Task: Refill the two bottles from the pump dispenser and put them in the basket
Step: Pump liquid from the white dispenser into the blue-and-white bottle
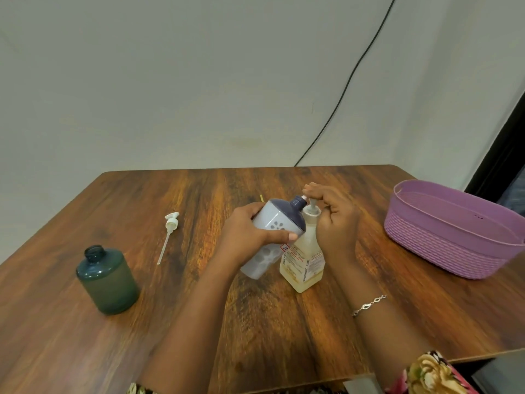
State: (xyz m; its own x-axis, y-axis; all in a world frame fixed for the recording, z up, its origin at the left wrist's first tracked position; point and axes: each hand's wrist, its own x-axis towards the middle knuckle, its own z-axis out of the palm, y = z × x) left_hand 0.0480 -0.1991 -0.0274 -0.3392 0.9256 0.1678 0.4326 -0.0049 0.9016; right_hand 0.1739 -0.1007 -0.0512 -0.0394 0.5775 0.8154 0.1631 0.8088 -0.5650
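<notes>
My left hand [246,237] grips a pale grey bottle with a navy shoulder [277,226], tilted so its open neck meets the spout of the pump dispenser [305,257]. The dispenser is a clear square bottle of yellowish liquid standing mid-table. My right hand [335,220] is on the dispenser's pump head, fingers curled over it, hiding most of the pump top. A dark green round bottle [106,280] stands uncapped at the left. The purple basket [443,240] sits at the right with nothing visible inside.
A loose white pump cap with its long tube [169,231] lies on the wooden table [199,322] between the green bottle and my left hand. A black cable [349,81] runs down the wall behind. The table's near edge lies close to my body.
</notes>
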